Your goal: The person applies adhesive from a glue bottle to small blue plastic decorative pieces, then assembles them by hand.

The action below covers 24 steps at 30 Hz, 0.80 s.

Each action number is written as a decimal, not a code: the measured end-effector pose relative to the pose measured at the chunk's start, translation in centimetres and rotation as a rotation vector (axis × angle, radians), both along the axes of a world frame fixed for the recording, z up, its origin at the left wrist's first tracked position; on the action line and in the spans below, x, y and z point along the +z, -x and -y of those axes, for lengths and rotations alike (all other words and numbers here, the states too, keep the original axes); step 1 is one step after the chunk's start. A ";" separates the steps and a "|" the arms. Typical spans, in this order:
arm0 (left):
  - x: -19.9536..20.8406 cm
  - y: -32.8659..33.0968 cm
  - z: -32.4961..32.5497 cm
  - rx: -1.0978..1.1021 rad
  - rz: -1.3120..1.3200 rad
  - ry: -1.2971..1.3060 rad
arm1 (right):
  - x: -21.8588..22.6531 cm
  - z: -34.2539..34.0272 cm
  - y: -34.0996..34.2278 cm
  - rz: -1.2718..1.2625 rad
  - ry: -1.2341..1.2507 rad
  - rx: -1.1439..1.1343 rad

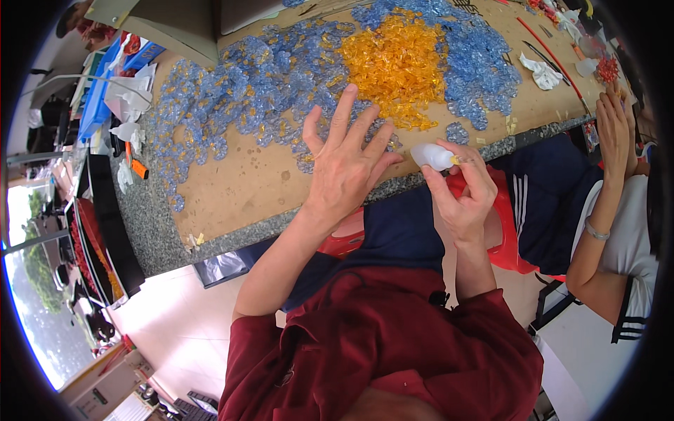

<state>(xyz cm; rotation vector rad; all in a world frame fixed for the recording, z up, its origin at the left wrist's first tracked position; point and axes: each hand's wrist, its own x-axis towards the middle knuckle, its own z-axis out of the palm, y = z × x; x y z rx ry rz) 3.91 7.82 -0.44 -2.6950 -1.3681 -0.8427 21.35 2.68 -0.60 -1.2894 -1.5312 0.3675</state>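
My left hand (344, 165) is spread palm down over the near edge of the scattered clear blue plastic pieces (260, 88). Its fingers are apart, and whether the fingertips touch the pieces I cannot tell. In my right hand (469, 196), a small white squeeze bottle (428, 156) with a yellowish tip is gripped at the table's front edge. The bottle lies tilted, its tip end by my fingers. Beyond both hands rises a heap of clear orange plastic pieces (393, 70), with blue ones on either side. One blue piece (456, 132) sits apart near the bottle.
Brown board (239, 200) covers the speckled stone tabletop (144, 231). Crumpled tissue (540, 71) and a red rod (554, 59) lie to the right. A co-worker's hand (613, 119) is at the far right. Blue bins (98, 102) and an orange-handled tool (139, 168) are at left.
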 end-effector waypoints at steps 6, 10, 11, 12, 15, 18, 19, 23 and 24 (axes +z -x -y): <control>0.3 -0.4 -0.3 0.012 0.010 0.034 | 0.2 0.2 -0.4 -0.008 -0.003 -0.021; 0.9 0.1 0.0 -0.018 0.034 0.124 | 0.4 0.6 -1.4 -0.006 -0.007 -0.078; 1.0 0.1 -0.1 -0.021 0.034 0.125 | 0.3 0.7 -1.6 -0.006 -0.006 -0.081; 1.1 0.1 -0.3 -0.051 0.012 0.116 | 0.2 0.7 -1.7 -0.005 -0.007 -0.086; 1.2 0.1 -0.8 -0.092 -0.037 0.105 | 0.2 0.8 -1.8 -0.005 0.008 -0.093; 1.1 -0.1 -0.9 -0.107 -0.073 0.103 | 0.1 0.7 -1.8 0.000 0.005 -0.094; 1.0 -0.2 -0.9 -0.111 -0.082 0.104 | 0.1 0.6 -1.8 0.007 -0.014 -0.092; 1.1 -0.2 -0.8 -0.105 -0.048 0.096 | 0.3 0.6 -1.6 -0.003 -0.015 -0.075; 1.1 -0.2 -0.8 -0.107 -0.038 0.107 | 0.3 0.5 -1.6 -0.004 -0.016 -0.076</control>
